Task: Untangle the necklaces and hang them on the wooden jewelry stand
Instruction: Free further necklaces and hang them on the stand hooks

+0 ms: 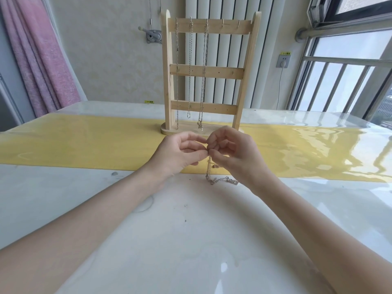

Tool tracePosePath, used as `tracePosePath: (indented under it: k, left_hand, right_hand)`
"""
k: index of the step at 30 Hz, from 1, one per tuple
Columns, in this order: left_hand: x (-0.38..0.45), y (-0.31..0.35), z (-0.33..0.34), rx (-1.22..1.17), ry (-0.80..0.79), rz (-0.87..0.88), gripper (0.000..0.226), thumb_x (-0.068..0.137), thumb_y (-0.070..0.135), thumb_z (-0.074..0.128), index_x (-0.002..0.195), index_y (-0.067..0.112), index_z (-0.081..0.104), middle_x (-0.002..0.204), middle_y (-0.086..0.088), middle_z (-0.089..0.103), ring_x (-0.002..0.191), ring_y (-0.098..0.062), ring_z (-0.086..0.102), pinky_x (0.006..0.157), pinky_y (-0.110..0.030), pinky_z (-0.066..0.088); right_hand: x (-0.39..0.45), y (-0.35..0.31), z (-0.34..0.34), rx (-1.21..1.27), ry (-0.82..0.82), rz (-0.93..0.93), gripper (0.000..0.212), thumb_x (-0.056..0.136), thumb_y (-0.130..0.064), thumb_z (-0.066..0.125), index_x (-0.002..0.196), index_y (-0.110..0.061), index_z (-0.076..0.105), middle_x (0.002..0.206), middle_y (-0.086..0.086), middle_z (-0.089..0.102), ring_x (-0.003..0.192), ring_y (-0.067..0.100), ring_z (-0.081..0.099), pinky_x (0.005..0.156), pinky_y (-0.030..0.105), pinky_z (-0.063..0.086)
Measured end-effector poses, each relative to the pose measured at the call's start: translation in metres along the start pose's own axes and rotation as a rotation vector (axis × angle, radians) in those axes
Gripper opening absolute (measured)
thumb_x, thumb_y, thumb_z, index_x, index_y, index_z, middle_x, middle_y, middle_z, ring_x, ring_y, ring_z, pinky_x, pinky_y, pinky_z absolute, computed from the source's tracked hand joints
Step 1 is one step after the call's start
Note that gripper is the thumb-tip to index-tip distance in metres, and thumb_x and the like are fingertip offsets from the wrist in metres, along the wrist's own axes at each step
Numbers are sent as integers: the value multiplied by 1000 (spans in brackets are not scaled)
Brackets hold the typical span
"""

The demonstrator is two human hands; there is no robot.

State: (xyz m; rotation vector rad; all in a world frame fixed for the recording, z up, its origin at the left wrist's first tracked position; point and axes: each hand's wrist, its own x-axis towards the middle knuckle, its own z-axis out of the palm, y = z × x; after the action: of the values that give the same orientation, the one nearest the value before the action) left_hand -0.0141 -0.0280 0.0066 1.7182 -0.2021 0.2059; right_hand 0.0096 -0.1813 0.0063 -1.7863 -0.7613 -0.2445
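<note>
- Head view: three necklaces (190,66) are hung on the wooden stand (206,73); two hooks (230,23) are left bare.
- One chain (212,176) is pinched by left hand (180,154) and right hand (231,151) fingers above the tabletop (191,219).

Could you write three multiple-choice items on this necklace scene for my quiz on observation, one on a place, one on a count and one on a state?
1. Where does the wooden jewelry stand sit?
A. on the yellow runner
B. on the windowsill
C. on the floor

2. How many necklaces hang from the stand's top bar?
A. one
B. three
C. five

3. What state is the loose necklace in?
A. wholly flat on the table
B. hung on a hook
C. pinched by both hands, its lower end trailing on the table

Answers: 1 A, the stand's base rests on the yellow strip. 2 B, three chains drop from the left three hooks. 3 C, the left hand and right hand meet fingertips at its top and the rest lies below.
</note>
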Motion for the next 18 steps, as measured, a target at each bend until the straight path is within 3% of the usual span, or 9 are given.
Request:
tracePosePath:
  k: [2,5,11,15,18]
  left_hand:
    - [0,1,0,-15,23,29,22,82,0,66,91,19,60,77,3,66,63,-1,58,59,-13,47]
    - [1,1,3,-2,47,75,26,80,-2,67,91,19,56,76,2,63,60,-1,54,57,-13,46]
    - [1,3,3,186,120,191,31,59,20,62,86,26,47,70,8,61,62,-4,51,64,-16,42]
    - [2,4,3,243,100,210,30,64,18,65,84,26,45,70,6,60,62,-6,50,62,-18,43]
    - [4,4,1,208,15,159,30,80,1,65,84,22,45,68,4,59,63,-14,49,61,-24,45]
  right_hand:
    - [1,-1,0,14,7,1,36,78,15,59,79,-21,56,73,-6,57,64,6,53,65,25,49]
    - [1,-2,2,73,-15,55,33,79,14,59,83,-18,56,80,-4,55,63,10,51,65,27,47]
    - [2,-6,4,127,49,109,23,80,10,63,90,-10,56,68,-3,60,60,13,51,55,21,45]
    - [2,-7,2,109,8,138,25,79,8,63,94,-10,55,65,-5,57,61,11,49,55,21,42]
    - [2,-4,-6,279,-94,238,26,81,11,62,92,-12,56,67,3,52,64,15,49,64,25,41]
